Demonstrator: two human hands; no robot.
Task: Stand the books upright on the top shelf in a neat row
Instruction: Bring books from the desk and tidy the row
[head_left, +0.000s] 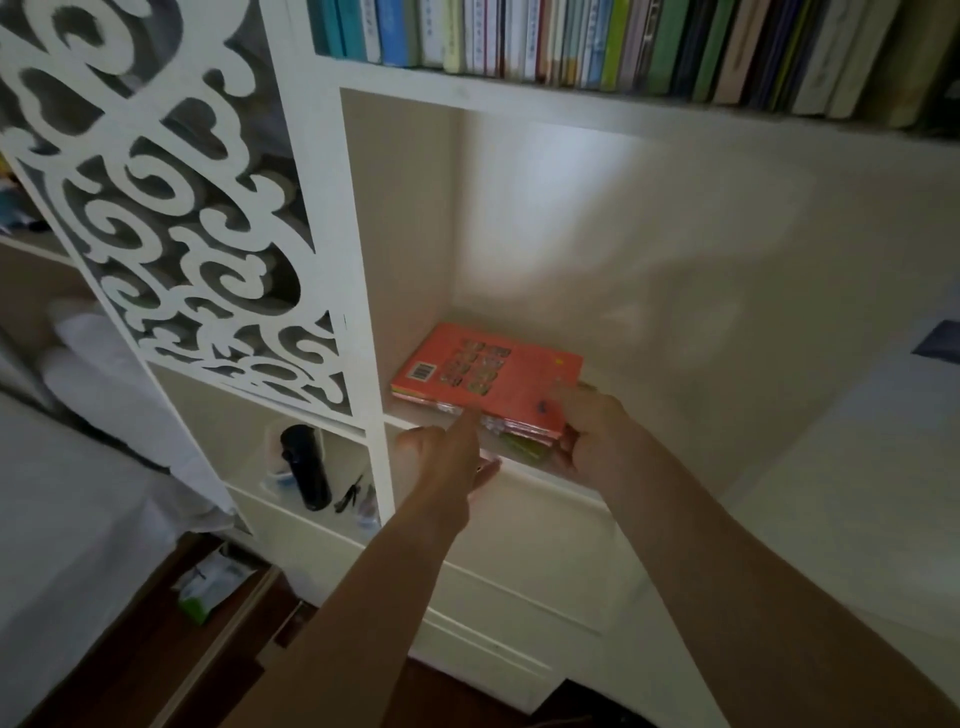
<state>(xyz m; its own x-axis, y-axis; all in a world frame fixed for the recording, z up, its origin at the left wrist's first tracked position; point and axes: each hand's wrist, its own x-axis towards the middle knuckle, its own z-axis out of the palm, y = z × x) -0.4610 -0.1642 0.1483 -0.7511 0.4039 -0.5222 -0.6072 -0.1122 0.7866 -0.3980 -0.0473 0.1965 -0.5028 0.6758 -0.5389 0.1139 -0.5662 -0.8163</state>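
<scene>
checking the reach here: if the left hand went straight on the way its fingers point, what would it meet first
Most likely the front edge of the book stack, which the left hand is nearly touching; depth is unclear.

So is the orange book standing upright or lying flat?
Lying flat: the orange book tops a small stack, back cover and barcode facing up. Both hands are at the stack's front edge.

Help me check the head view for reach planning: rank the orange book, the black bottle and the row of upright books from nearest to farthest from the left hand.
1. Orange book, lying flat just right of the left hand.
2. Black bottle, lower-left compartment.
3. Row of upright books, shelf above.
</scene>
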